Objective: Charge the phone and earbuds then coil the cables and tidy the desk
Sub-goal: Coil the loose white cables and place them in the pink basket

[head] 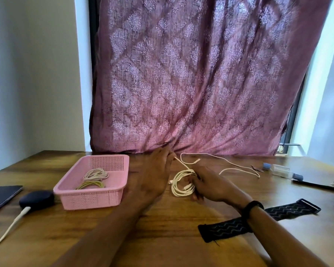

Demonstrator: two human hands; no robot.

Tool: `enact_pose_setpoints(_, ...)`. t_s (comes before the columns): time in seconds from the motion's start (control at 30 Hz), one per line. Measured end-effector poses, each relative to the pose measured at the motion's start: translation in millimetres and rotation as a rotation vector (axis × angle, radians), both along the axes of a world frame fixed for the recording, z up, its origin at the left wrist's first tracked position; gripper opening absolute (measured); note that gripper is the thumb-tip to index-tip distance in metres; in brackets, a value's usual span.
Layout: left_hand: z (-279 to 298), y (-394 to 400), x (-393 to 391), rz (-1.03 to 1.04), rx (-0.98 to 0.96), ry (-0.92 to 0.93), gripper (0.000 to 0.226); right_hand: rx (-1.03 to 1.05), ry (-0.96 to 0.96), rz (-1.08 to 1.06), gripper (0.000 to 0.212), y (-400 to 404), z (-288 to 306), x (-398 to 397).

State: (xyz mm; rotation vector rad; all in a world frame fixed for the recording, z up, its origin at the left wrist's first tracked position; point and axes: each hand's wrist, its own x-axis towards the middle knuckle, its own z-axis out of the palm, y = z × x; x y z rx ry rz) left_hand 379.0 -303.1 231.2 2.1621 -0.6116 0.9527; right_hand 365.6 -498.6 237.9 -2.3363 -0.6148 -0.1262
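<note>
Coiling white cable [183, 182] mid-bench, right of pink basket [93, 182].
Right hand [210, 185] fingers clamp the coil; left hand [156, 174] fingers pinch the strand farther back.

Both hands [158, 176] [208, 185] coil a white cable [182, 183] beside a pink basket [93, 197].

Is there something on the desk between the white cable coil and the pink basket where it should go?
Only the left hand, which pinches the cable's free strand, lies between the white cable coil and the pink basket.
</note>
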Motion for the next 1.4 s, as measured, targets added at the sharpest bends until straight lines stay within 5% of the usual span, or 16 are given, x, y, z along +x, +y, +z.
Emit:
enact_pose_setpoints(0.1,-13.2,-7.1,6.3,-0.062,-0.087,0.038,0.032,0.218,0.102,-0.059,0.027,-3.3,-1.0,2.5)
enact_pose_setpoints(0.2,-8.9,-3.8,8.3,0.012,0.119,-0.026,0.022,0.435,0.117,-0.053,0.027,-4.9,3.3,3.2)
enact_pose_setpoints(0.3,-2.7,-2.2,2.4,-0.037,0.134,0.038,0.038,0.486,0.103,-0.015,0.024,1.9,2.8,2.3)
enact_pose_setpoints(0.4,-5.2,1.4,7.3,-0.096,-0.029,0.073,0.031,0.395,0.019,-0.004,0.021,6.1,0.7,2.7)
enact_pose_setpoints(0.6,-9.2,-10.5,10.1,-0.366,-0.656,0.685,0.010,0.267,-0.136,-0.086,0.025,1.3,-10.4,11.9)
enact_pose_setpoints(0.77,-4.5,-20.6,5.0,-0.384,-0.901,0.885,0.017,0.209,-0.213,-0.138,0.024,1.4,-13.4,10.5)
enact_pose_setpoints(1.1,-2.3,-30.0,-11.3,-0.420,-0.904,0.897,0.010,0.051,-0.407,-0.260,0.017,-4.0,-22.6,15.1)
enact_pose_setpoints(1.23,-8.1,-33.5,-14.6,-0.415,-0.765,0.751,0.033,0.052,-0.391,-0.326,0.018,-5.5,-24.1,18.1)
enact_pose_setpoints(1.4,-10.7,-32.7,-9.5,-0.409,-0.933,0.825,0.024,0.057,-0.367,-0.296,0.018,5.7,-28.6,17.7)
